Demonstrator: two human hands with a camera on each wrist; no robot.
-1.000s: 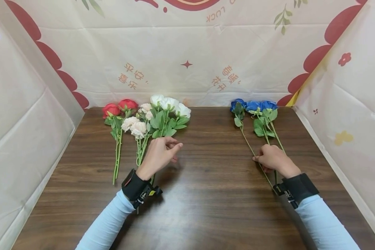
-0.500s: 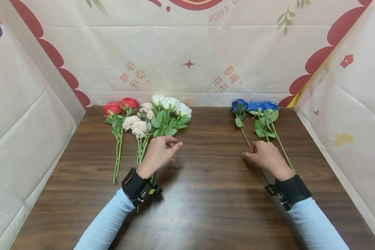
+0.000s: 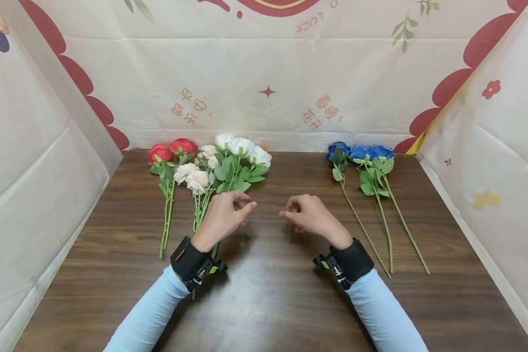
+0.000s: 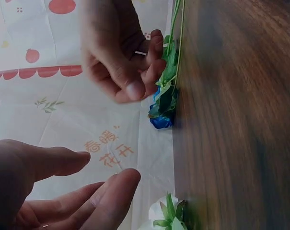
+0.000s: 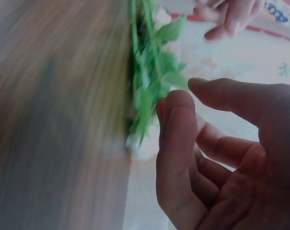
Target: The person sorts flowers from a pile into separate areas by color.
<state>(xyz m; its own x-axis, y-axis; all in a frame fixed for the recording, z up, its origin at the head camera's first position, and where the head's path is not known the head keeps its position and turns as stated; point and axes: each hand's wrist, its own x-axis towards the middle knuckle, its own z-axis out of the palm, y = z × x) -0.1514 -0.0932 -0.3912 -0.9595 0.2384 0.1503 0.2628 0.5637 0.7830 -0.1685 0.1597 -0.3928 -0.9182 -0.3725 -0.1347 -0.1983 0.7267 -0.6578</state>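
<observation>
My left hand (image 3: pixel 223 215) and right hand (image 3: pixel 310 215) hover over the middle of the wooden table (image 3: pixel 273 293), fingers loosely curled, holding nothing. Three blue roses (image 3: pixel 362 152) lie far right; white roses (image 3: pixel 239 146), cream roses (image 3: pixel 192 177) and red roses (image 3: pixel 170 149) far left, apparently sorted. No containers visible.

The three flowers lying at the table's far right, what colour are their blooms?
Blue blooms on green stems, clearest in the head view.
</observation>
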